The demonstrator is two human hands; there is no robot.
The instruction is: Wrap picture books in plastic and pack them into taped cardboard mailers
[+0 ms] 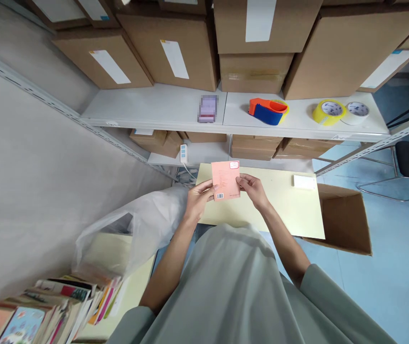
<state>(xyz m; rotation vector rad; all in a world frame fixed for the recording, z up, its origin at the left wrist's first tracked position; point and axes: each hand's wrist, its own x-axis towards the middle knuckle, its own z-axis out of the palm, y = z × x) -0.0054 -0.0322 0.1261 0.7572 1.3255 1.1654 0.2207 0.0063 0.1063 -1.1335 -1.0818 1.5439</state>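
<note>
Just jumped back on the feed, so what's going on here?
A person holds a pink book over the pale yellow table, the left hand gripping one side and the right hand the other. A white object lies on the table. On the shelf ahead sits a red-and-blue tape dispenser; more books are at the person's left.

Cardboard boxes [181, 52] line the pale shelf [147, 106] — a tape dispenser [267, 112] and yellow tape roll [320, 114] before them.

Softly folded grey-green top [240, 286], 2 matching sleeves [333, 291], bare left hand [197, 198], bare right hand [254, 190]
</note>
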